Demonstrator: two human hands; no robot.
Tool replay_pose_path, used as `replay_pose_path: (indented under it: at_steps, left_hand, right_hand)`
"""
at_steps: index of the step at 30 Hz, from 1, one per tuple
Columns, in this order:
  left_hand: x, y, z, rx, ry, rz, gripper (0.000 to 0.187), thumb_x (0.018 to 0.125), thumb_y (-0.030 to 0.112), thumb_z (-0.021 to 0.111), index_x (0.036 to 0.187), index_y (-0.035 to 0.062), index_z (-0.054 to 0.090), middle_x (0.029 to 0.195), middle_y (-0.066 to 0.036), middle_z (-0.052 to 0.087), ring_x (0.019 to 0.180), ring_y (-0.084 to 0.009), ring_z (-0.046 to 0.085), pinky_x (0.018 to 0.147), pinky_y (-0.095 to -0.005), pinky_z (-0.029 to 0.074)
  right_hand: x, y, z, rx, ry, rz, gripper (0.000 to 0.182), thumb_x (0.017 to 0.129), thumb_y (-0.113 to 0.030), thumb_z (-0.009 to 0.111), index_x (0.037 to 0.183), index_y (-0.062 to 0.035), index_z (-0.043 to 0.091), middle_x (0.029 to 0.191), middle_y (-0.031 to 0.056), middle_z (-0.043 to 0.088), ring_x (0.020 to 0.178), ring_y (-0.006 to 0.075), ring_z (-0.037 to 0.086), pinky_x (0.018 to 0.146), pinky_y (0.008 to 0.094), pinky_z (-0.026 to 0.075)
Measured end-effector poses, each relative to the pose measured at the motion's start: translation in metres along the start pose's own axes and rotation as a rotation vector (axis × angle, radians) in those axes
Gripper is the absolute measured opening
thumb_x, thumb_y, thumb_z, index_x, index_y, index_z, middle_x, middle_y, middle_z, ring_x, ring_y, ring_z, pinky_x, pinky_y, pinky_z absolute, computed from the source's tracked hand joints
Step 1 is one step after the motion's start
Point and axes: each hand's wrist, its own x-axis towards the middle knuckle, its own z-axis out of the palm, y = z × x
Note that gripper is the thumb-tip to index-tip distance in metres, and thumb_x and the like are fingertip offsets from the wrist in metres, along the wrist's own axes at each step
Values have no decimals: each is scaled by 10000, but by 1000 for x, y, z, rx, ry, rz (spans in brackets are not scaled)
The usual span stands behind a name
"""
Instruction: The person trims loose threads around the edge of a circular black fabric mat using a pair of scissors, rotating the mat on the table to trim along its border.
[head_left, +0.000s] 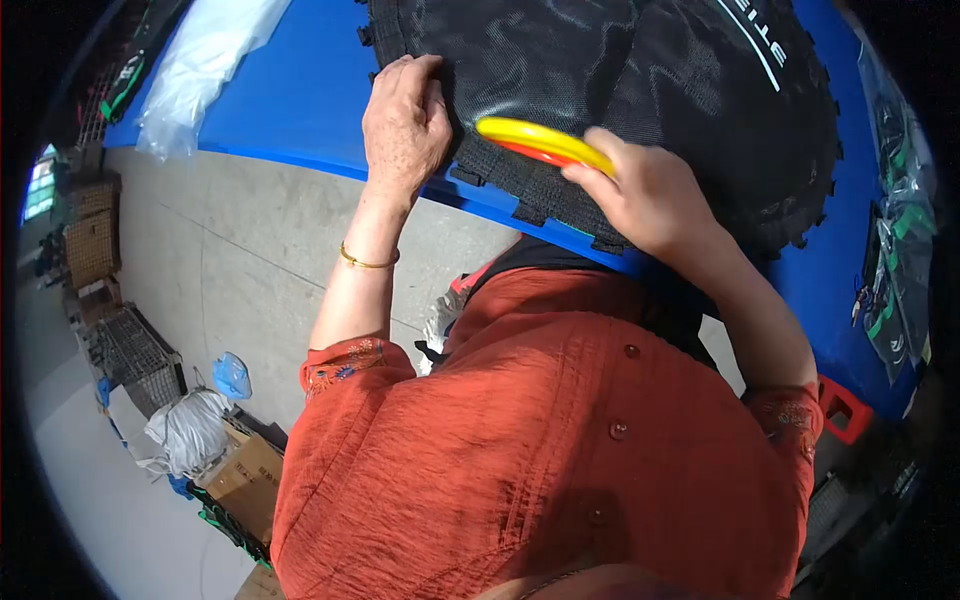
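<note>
A round black mesh mat [540,70] with webbing tabs round its edge and white lettering lies on a blue table. My left hand [405,125] is at the mat's near left edge, fingers bent and close together over the border. In my right hand [650,190] is a slim, rounded yellow-and-orange tool [540,138], its kind not clear through the motion blur. The thumb and fingers close on one end of it, and the other end points left, over the mat near the webbing border.
Clear plastic sheeting [215,70] lies on the blue table [310,60] at the left. Plastic-wrapped black-and-green items [895,270] are along the right edge. On the floor to the left stand a cardboard box [245,480], a white bag [190,430] and a wire crate [135,350].
</note>
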Motion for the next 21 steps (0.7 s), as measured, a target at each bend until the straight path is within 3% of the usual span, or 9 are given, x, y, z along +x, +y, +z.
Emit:
replay_pose_path:
  at_steps: [5, 6, 10, 13, 15, 21]
  left_hand:
    - [-4, 0, 1, 93, 72, -59, 304, 923, 41, 671, 1225, 56, 687, 1238, -149, 719, 1183, -369, 666, 1051, -461, 509]
    - [-3, -1, 2, 78, 63, -78, 291, 909, 47, 681, 1198, 16, 660, 1262, -193, 702, 1240, -396, 637, 1144, -531, 431]
    - [-3, 4, 2, 76, 61, -117, 298, 912, 70, 685, 1204, 13, 659, 1282, -219, 700, 1256, -412, 634, 1167, -520, 440]
    - [-5, 1, 5, 111, 77, -105, 261, 923, 70, 689, 1182, 36, 696, 1296, -183, 717, 1254, -380, 659, 1081, -466, 519]
    - [-5, 1, 6, 133, 81, -109, 198, 934, 97, 697, 1119, 35, 727, 1317, -189, 719, 1287, -372, 655, 1091, -467, 519]
    - [-7, 3, 7, 162, 70, -127, 227, 948, 192, 722, 1118, 43, 743, 1350, -191, 714, 1316, -374, 639, 1116, -469, 501]
  right_hand:
    - [52, -5, 23, -6, 138, -119, 311, 1061, -375, 636, 1060, -65, 623, 810, 207, 715, 781, 437, 722, 678, 544, 560]
    - [55, -6, 24, -20, 160, -116, 304, 1061, -367, 638, 1057, -64, 621, 812, 208, 718, 780, 437, 724, 675, 546, 561]
    - [37, -7, 20, 7, 146, -112, 280, 1056, -341, 656, 1057, -63, 618, 803, 206, 719, 777, 430, 731, 661, 536, 571]
    - [19, -5, 17, -32, 131, -69, 281, 1051, -338, 666, 1064, -63, 613, 795, 202, 718, 784, 424, 735, 663, 528, 578]
    - [18, -3, 17, -36, 138, -56, 286, 1050, -345, 665, 1068, -64, 610, 789, 200, 719, 787, 425, 735, 668, 526, 581]
    - [70, 2, 20, -123, 207, -51, 324, 1069, -392, 627, 1082, -68, 617, 804, 204, 732, 799, 438, 735, 699, 543, 581]
